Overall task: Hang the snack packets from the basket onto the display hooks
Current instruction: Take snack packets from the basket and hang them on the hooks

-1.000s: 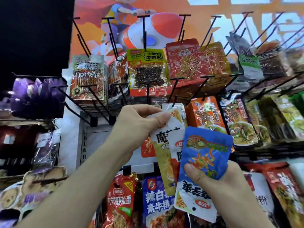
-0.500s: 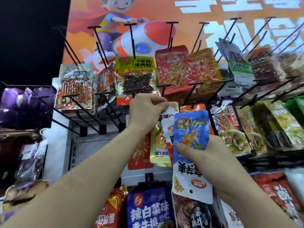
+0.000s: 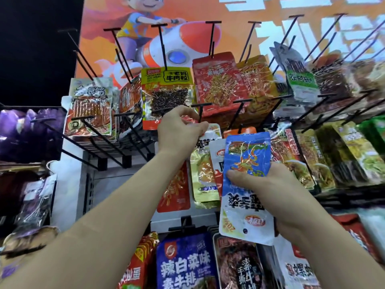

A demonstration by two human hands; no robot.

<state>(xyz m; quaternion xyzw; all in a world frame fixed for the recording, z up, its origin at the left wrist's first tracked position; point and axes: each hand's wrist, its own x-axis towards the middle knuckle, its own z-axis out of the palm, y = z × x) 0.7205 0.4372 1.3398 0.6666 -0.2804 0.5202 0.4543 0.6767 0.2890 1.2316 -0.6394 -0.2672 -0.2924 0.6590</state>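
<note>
Our left hand (image 3: pixel 180 130) pinches the top of a gold packet (image 3: pixel 203 174), held upright beneath a black hook (image 3: pixel 200 112). Our right hand (image 3: pixel 277 195) grips the blue packet (image 3: pixel 245 155), long axis vertical, print upside down.

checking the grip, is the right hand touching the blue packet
Touching. Head view shows the right hand gripping the blue packet, thumb pressed on its front.

Glossy crinkled plastic-foil blue packet (image 3: pixel 246 163), shiny gold foil packets (image 3: pixel 203 176) catching glare, clear glossy film on the yellow-labelled packet (image 3: pixel 166 94), matt black metal hooks (image 3: pixel 160 44), smooth printed orange poster (image 3: pixel 239 9)
</note>
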